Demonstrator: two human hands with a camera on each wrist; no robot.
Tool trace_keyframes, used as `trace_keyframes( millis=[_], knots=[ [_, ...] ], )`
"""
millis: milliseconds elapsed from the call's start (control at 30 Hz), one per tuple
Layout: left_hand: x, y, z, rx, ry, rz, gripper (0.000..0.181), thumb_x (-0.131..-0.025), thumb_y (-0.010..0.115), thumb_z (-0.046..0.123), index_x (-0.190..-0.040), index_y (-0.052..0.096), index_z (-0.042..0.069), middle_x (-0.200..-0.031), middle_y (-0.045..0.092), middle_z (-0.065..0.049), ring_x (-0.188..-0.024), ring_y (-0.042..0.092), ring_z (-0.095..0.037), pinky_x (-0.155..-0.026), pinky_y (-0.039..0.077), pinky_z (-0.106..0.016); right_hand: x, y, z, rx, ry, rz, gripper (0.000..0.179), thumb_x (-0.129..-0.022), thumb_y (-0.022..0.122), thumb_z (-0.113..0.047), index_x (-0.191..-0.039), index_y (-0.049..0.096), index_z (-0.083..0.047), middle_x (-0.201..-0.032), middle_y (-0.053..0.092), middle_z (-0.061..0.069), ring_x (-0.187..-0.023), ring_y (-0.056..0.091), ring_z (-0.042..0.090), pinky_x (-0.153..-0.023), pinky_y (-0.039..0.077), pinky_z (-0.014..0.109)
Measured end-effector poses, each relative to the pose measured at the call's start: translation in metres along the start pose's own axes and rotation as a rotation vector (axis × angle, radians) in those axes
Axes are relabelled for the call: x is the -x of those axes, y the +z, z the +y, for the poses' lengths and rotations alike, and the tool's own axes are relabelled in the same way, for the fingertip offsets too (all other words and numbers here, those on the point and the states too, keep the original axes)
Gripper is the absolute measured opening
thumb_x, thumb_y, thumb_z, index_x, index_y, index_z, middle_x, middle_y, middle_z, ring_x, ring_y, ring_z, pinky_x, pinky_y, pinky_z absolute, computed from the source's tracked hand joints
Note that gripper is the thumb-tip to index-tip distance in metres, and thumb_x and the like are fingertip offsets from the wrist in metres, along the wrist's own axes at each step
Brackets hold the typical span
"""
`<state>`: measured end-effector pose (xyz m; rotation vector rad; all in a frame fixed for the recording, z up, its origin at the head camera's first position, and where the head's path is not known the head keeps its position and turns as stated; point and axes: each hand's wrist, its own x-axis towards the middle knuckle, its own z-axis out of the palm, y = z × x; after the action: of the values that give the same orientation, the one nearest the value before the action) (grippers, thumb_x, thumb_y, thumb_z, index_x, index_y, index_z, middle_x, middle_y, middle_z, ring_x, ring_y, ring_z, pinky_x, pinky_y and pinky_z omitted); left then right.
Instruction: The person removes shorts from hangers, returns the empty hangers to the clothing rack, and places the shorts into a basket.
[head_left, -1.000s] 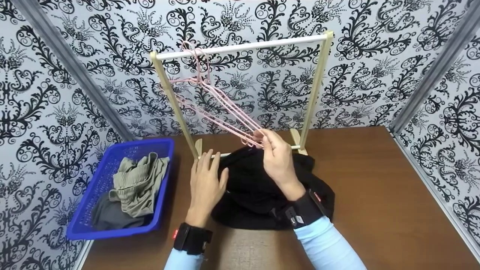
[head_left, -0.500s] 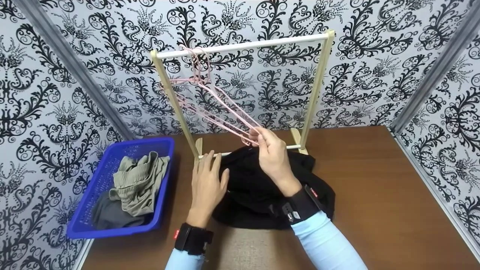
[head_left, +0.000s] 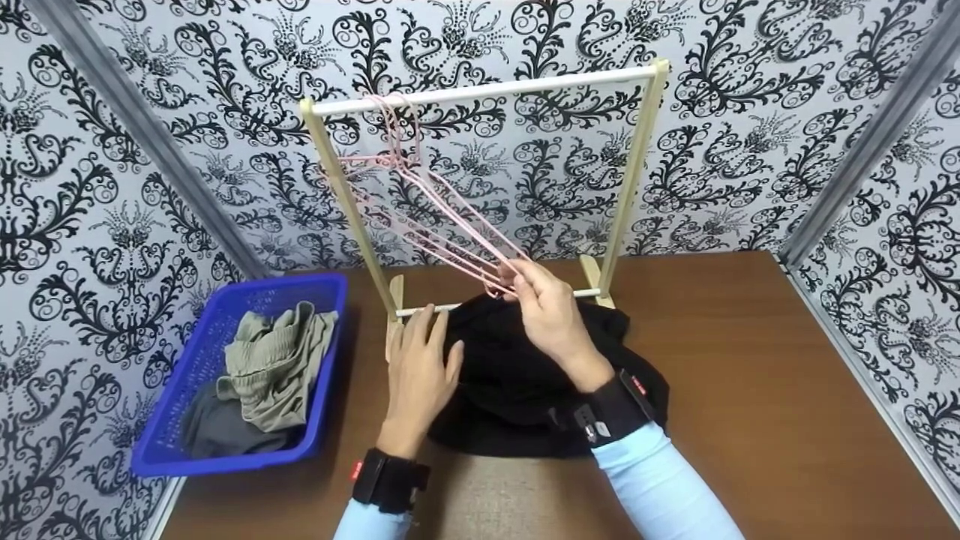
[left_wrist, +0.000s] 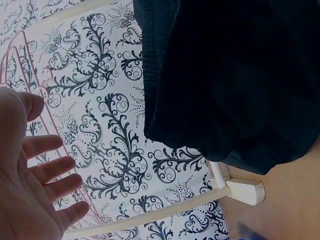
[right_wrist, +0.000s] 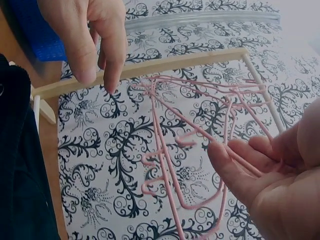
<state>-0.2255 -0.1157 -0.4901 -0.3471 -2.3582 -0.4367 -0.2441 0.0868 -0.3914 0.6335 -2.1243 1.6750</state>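
Several pink wire hangers (head_left: 394, 160) hang by their hooks near the left end of the rack's top bar. My right hand (head_left: 553, 315) pinches the hangers' right lower side between thumb and fingers, and in the right wrist view a pink wire (right_wrist: 242, 159) runs into those fingers. A black garment (head_left: 495, 382) lies bunched on the table under my right hand; its gathered edge (left_wrist: 159, 75) appears in the left wrist view. My left hand (head_left: 421, 371) is beside the garment's left edge, fingers extended and holding nothing.
The wooden rack (head_left: 645, 150) stands against the patterned wall. At left, a blue basket (head_left: 225, 468) contains a khaki garment (head_left: 274, 367) and a dark grey one (head_left: 232, 429). Brown table (head_left: 757, 375) extends to the right.
My right hand shifts slightly left, then back right and a little down, and the hangers swing with it. My left hand has edged slightly right. The black garment stays in place.
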Motion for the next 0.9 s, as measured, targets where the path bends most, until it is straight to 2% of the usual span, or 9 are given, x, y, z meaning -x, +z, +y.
trace_keyframes(
  millis=[100,233,300,467,700,900],
  knots=[
    [0.001,0.000,0.002,0.002,0.019,0.000,0.046,-0.096,0.068,0.029,-0.133,0.066,0.002,-0.141,0.060,-0.019,-0.129,0.056,-0.041,-0.109,0.040,-0.060,0.001,-0.007,0.000,0.045,0.016,-0.035,0.024,-0.102,0.052,0.005,-0.120,0.066,0.012,-0.110,0.071,0.026,-0.094,0.071,0.037,-0.081,0.061,0.040],
    [0.003,-0.001,0.005,-0.008,0.030,-0.024,0.045,-0.097,0.067,0.028,-0.134,0.066,0.002,-0.141,0.060,-0.019,-0.131,0.056,-0.041,-0.110,0.041,-0.059,0.002,-0.018,-0.001,0.137,0.040,-0.079,0.022,-0.101,0.057,0.001,-0.118,0.069,0.007,-0.107,0.072,0.021,-0.084,0.072,0.027,-0.076,0.060,0.032],
    [0.005,-0.002,0.007,-0.016,0.028,-0.048,0.045,-0.098,0.067,0.029,-0.135,0.065,0.002,-0.142,0.059,-0.019,-0.132,0.055,-0.041,-0.110,0.041,-0.059,0.003,-0.023,0.001,0.170,0.053,-0.100,0.022,-0.100,0.059,0.000,-0.118,0.070,0.007,-0.108,0.072,0.020,-0.083,0.072,0.027,-0.076,0.060,0.031],
    [0.007,-0.003,0.011,-0.027,0.018,-0.108,0.047,-0.100,0.066,0.030,-0.138,0.064,0.003,-0.144,0.059,-0.019,-0.132,0.056,-0.040,-0.110,0.042,-0.059,0.003,-0.035,0.003,0.208,0.074,-0.140,0.019,-0.099,0.061,-0.001,-0.115,0.070,0.006,-0.111,0.072,0.019,-0.091,0.072,0.028,-0.081,0.061,0.039],
    [0.010,-0.003,0.016,-0.040,0.042,-0.121,0.047,-0.100,0.065,0.032,-0.138,0.064,0.004,-0.141,0.060,-0.019,-0.127,0.059,-0.039,-0.105,0.046,-0.056,0.007,-0.051,0.006,0.265,0.034,-0.131,0.016,-0.097,0.065,-0.001,-0.111,0.073,0.003,-0.112,0.074,0.015,-0.102,0.070,0.028,-0.090,0.058,0.046],
    [0.016,-0.002,0.020,-0.039,0.050,-0.121,0.045,-0.100,0.066,0.031,-0.135,0.066,0.003,-0.134,0.063,-0.019,-0.120,0.061,-0.038,-0.096,0.050,-0.053,0.018,-0.059,0.018,0.265,0.012,-0.095,0.016,-0.097,0.067,-0.003,-0.111,0.074,0.001,-0.109,0.075,0.011,-0.096,0.070,0.025,-0.084,0.059,0.035]
  ],
)
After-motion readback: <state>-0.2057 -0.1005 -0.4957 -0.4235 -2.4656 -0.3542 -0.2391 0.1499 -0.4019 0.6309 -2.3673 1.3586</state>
